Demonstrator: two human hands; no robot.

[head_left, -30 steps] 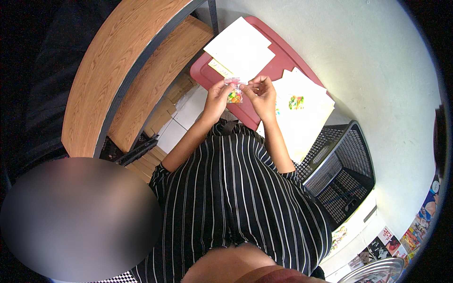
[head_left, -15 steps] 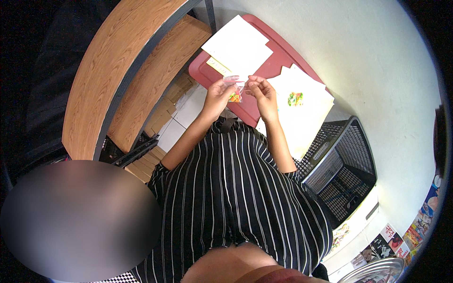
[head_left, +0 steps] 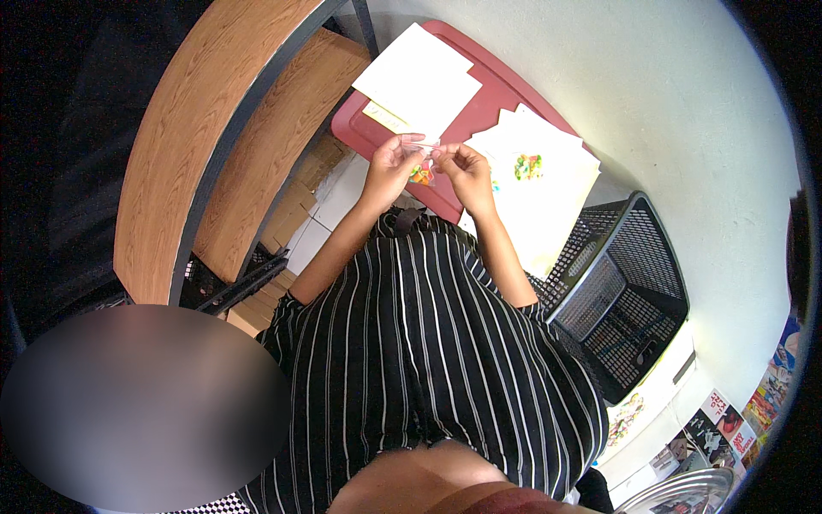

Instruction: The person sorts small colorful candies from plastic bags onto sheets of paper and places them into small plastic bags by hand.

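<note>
A small clear zip bag point(head_left: 420, 176) with orange, green and red pieces in it is held up between my hands, over the near edge of a red plastic lid or tabletop point(head_left: 445, 187). My left hand point(head_left: 390, 174) grips the bag's left side, thumb across its front. The fingers of my right hand point(head_left: 467, 176) pinch the bag's upper right edge. To the right, a little heap of green, red and yellow pieces point(head_left: 528, 166) lies on white paper sheets point(head_left: 548, 201). What the pieces are is too small to tell.
More white sheets point(head_left: 417, 77) lie at the far left of the red surface, a yellowish slip point(head_left: 385, 117) under them. A black plastic basket point(head_left: 629, 287) stands at the right by the pale wall. Wooden shelves point(head_left: 184, 154) rise at the left. A blurred patch covers the lower left.
My right hand has come closer to my left and now pinches the bag's top edge. The view has shifted slightly. The heap on the paper looks the same.
</note>
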